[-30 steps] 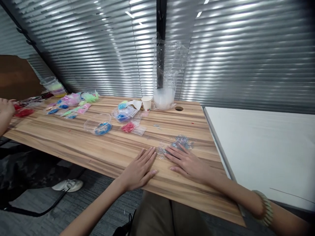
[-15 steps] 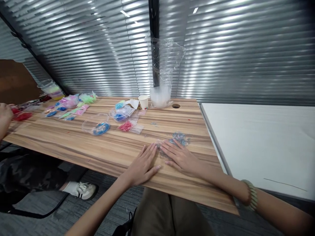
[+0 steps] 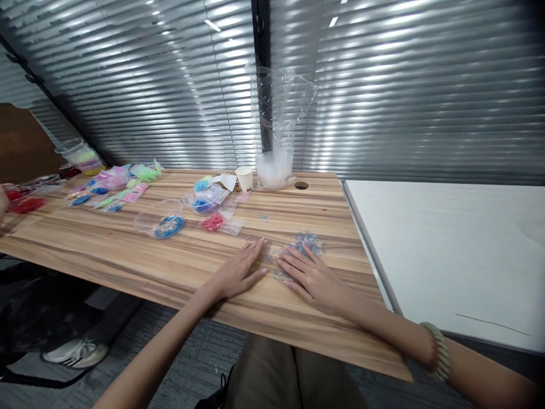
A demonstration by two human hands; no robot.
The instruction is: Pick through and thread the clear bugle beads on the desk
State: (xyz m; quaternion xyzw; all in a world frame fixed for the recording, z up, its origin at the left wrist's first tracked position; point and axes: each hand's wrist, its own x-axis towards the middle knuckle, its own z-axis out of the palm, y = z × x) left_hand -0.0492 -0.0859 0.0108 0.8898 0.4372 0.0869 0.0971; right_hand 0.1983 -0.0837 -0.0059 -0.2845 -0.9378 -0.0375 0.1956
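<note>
A person sits at a long wooden table [image 3: 140, 261], seen from above their own hands. The left hand [image 3: 236, 271] lies palm down on the wood, fingers straight and loosely spread, gripping nothing. The right hand [image 3: 313, 276] lies flat just beside it to the right, fingers also stretched out and released. A pale beaded bracelet [image 3: 440, 358] circles the right forearm near the right edge of the view.

Between and just beyond the fingertips of both hands lies a scatter of small clear and bluish beads [image 3: 304, 245], spreading to the far right of the right hand. The right fingertips touch the near edge of this scatter; whether the left fingertips touch any beads cannot be told.

Farther along the table to the left sit a clear shallow dish with blue beads [image 3: 160, 220], a small packet of red beads [image 3: 214, 221], and a clear bag of blue beads [image 3: 205, 200]. At the far edge stand a white paper cup [image 3: 244, 178] and a tall clear plastic bag [image 3: 276, 122] with white contents at its base. A cluster of pink, green and blue packets [image 3: 117, 183] lies at the far left. A white table [image 3: 447, 250] adjoins on the right. Closed grey blinds [image 3: 404, 85] fill the background.
</note>
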